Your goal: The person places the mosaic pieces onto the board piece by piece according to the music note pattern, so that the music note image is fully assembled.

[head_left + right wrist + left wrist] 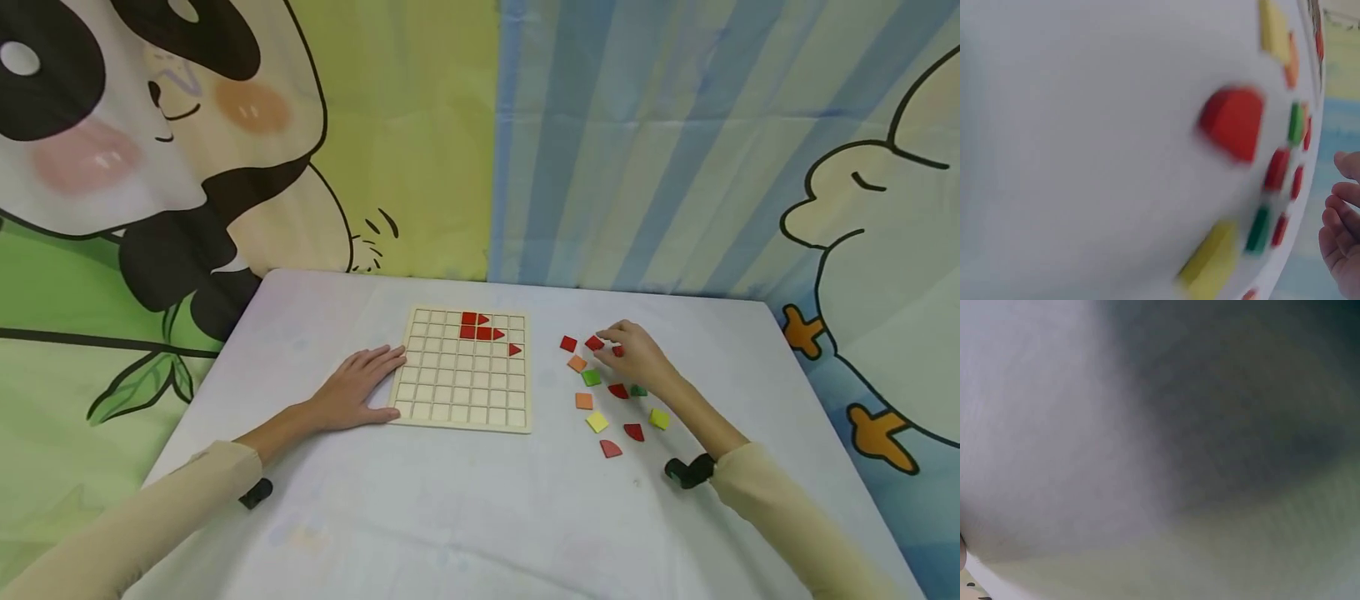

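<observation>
The left hand [358,390] is touching the left edge of the board [450,383], its thumb spreading from the fingers. The right hand [633,354] is hovering over the loose tiles [591,377] near a red square [594,343], its fingers bending loosely, thumb apart. The board is lying on the table [420,500], red pieces [468,332] sitting toward its upper right.
</observation>
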`<action>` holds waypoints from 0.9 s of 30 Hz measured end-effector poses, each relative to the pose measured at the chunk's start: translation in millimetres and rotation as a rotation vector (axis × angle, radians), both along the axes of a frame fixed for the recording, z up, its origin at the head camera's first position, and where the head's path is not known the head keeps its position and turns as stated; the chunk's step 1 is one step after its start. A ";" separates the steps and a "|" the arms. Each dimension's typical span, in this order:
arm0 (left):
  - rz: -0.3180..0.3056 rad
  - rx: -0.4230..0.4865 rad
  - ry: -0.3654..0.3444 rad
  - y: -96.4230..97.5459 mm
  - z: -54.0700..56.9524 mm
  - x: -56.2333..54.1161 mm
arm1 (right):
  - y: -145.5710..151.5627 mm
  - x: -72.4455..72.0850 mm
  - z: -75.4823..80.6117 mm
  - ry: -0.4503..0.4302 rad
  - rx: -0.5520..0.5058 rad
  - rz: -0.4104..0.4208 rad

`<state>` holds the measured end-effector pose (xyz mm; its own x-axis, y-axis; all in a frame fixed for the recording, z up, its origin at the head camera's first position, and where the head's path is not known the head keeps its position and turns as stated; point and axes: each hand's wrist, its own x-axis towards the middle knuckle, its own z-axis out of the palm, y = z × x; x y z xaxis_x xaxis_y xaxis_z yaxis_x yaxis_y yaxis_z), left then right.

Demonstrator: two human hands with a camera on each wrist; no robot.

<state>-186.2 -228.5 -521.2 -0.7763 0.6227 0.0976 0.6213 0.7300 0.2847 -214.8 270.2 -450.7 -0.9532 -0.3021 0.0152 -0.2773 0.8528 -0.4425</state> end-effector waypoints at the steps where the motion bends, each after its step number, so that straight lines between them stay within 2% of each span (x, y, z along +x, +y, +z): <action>1: 0.000 -0.001 0.001 -0.6 -0.4 0.3 | 8.8 1.6 -2.7 0.001 0.010 -0.012; 6: 0.001 -0.002 0.003 -2.4 -1.6 -0.5 | 40.1 6.2 -16.2 -0.024 0.032 -0.063; 10: -0.001 -0.003 -0.001 -2.3 -2.3 -1.7 | 51.7 5.8 -23.7 -0.041 0.014 -0.076; 15: -0.003 -0.013 -0.015 -1.5 -2.6 -1.6 | 54.9 2.6 -27.0 -0.047 -0.011 -0.065; 22: -0.019 -0.017 -0.091 -1.7 5.9 -2.8 | 53.3 -2.2 -29.3 -0.065 -0.022 -0.009; 27: -0.029 -0.017 -0.099 -2.3 8.0 -2.7 | 52.6 -2.7 -30.1 -0.076 -0.022 -0.015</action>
<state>-188.9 -230.8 -513.2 -0.7635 0.6457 0.0108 0.6115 0.7175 0.3336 -217.6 322.7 -480.8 -0.9561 -0.2885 -0.0513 -0.2297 0.8465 -0.4803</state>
